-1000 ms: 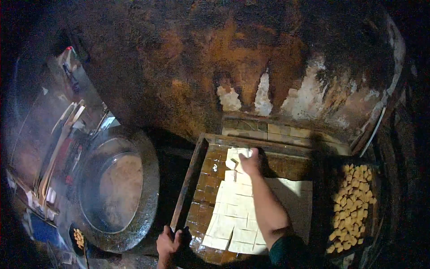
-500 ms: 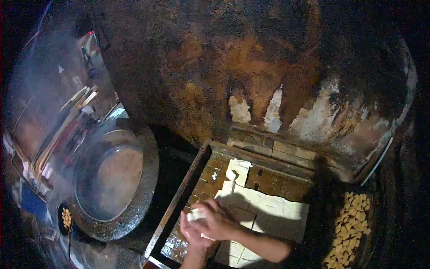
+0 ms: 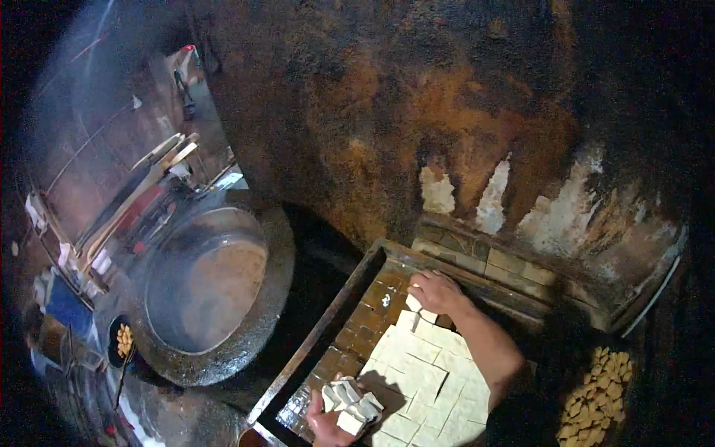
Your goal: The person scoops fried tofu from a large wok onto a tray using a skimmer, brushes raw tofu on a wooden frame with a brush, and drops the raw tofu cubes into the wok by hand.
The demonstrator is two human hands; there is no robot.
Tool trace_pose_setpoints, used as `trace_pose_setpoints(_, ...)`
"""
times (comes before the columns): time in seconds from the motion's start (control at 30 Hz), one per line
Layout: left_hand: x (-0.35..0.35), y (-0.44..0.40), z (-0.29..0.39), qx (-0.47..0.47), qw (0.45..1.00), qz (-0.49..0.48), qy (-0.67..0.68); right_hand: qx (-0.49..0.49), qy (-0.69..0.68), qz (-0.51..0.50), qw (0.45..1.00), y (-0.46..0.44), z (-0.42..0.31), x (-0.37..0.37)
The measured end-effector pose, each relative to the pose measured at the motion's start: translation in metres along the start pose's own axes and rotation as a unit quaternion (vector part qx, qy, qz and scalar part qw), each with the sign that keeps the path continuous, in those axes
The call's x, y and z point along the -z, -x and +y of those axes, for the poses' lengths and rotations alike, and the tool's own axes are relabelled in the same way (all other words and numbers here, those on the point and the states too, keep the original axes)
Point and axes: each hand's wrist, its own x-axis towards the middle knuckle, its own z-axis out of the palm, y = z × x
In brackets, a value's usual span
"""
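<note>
Several white blocks rest in my left hand, whose fingers curl around them at the tray's lower left. At the tray's upper part, my right hand has its fingers closed on a white block. Below that hand a white slab cut into squares covers much of the wooden tray. The tray's floor is brown, wet and marked with a grid where it shows on the left.
A large round pan with steam over it stands on the left. Beside it are a small ladle of yellow-brown pieces and long wooden sticks. Many yellow-brown pieces lie at the lower right. A stained wall rises behind.
My hands, together half a second ago, are now apart. My left hand holds several blocks, and my right hand has gone back up to the slab's top end. The view has shifted.
</note>
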Motion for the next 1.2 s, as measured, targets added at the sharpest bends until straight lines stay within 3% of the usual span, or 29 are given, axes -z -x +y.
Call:
trace_pose_setpoints(0.2, 0.004, 0.006, -0.011, 0.056, 0.991, -0.113, 0.045, -0.127, -0.081, -0.04, 0.988, 0.008, -0.008, 0.008)
trace_pose_setpoints(0.33, 0.02, 0.003, -0.017, 0.047, 0.993, -0.094, 0.05, -0.126, -0.118, -0.031, 0.984, 0.014, 0.007, -0.001)
trace_pose_setpoints(0.4, 0.024, -0.002, -0.012, 0.076, 0.995, -0.064, -0.011, -0.089, -0.136, 0.019, 0.986, 0.019, 0.018, -0.011)
trace_pose_setpoints(0.53, 0.006, -0.001, -0.018, 0.088, 0.993, -0.071, -0.033, -0.09, -0.151, -0.039, 0.984, 0.011, 0.029, -0.002)
trace_pose_setpoints(0.6, 0.009, -0.004, -0.018, 0.086, 0.993, -0.074, -0.039, -0.117, -0.273, 0.01, 0.955, 0.011, 0.031, 0.007)
trace_pose_setpoints(0.63, 0.016, -0.012, -0.015, 0.089, 0.994, -0.048, -0.04, -0.115, -0.404, 0.032, 0.907, 0.007, 0.033, 0.005)
trace_pose_setpoints(0.67, 0.023, -0.016, -0.014, 0.091, 0.995, -0.023, -0.04, -0.116, -0.403, 0.032, 0.907, 0.013, 0.035, 0.006)
trace_pose_setpoints(0.77, 0.002, -0.02, -0.024, 0.033, 0.986, 0.0, -0.161, -0.141, -0.639, -0.054, 0.755, 0.028, -0.053, 0.068)
trace_pose_setpoints(0.8, -0.005, -0.021, -0.028, 0.001, 0.974, 0.016, -0.225, -0.059, -0.58, -0.076, 0.809, 0.032, -0.073, 0.071)
trace_pose_setpoints(0.9, -0.008, -0.032, -0.037, 0.012, 0.98, 0.005, -0.199, 0.069, -0.46, -0.187, 0.865, 0.044, -0.136, 0.066)
trace_pose_setpoints(0.93, -0.01, -0.036, -0.038, 0.027, 0.982, -0.013, -0.185, 0.058, -0.435, -0.224, 0.87, 0.051, -0.149, 0.053)
trace_pose_setpoints(1.0, -0.029, -0.027, -0.043, 0.024, 0.98, -0.028, -0.198, -0.059, -0.316, -0.258, 0.911, 0.046, -0.167, 0.062)
trace_pose_setpoints(1.07, -0.016, -0.033, -0.042, 0.075, 0.992, -0.045, -0.09, -0.097, -0.312, -0.142, 0.934, 0.039, -0.131, 0.045)
trace_pose_setpoints(1.13, -0.011, -0.033, -0.04, 0.095, 0.994, -0.051, -0.031, -0.016, -0.087, -0.076, 0.993, 0.028, -0.064, 0.038)
trace_pose_setpoints(1.2, -0.009, -0.031, -0.034, 0.13, 0.989, -0.054, -0.047, -0.022, 0.071, -0.11, 0.991, 0.034, -0.014, 0.032)
